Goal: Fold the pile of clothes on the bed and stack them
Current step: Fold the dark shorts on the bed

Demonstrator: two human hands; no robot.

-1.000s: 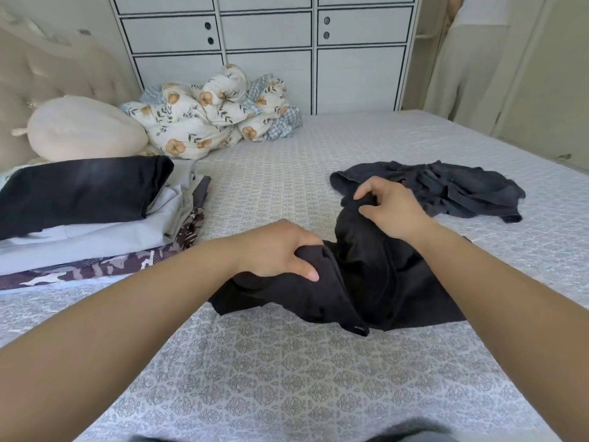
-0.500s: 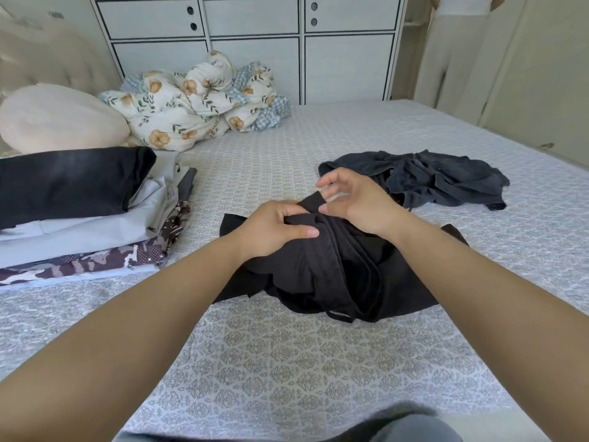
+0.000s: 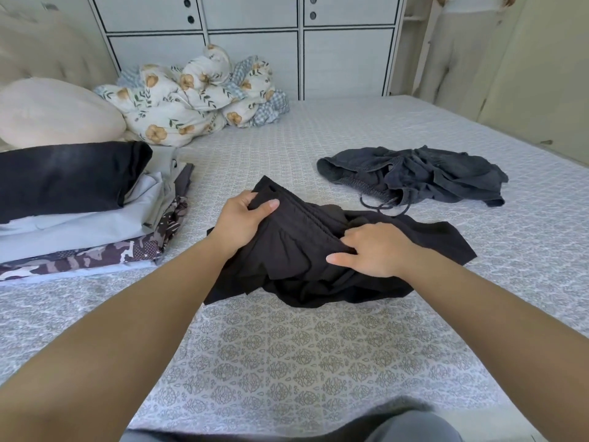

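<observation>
Head: black garment (image 3: pixel 306 250) in both hands

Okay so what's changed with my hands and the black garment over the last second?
The left hand moved up and away along the black garment, now pinching its elastic waistband corner and lifting it. The right hand came nearer and lower, gripping the bunched fabric at the other end. The garment got pulled wider between them. The folded stack and the dark grey shorts stayed put.
</observation>
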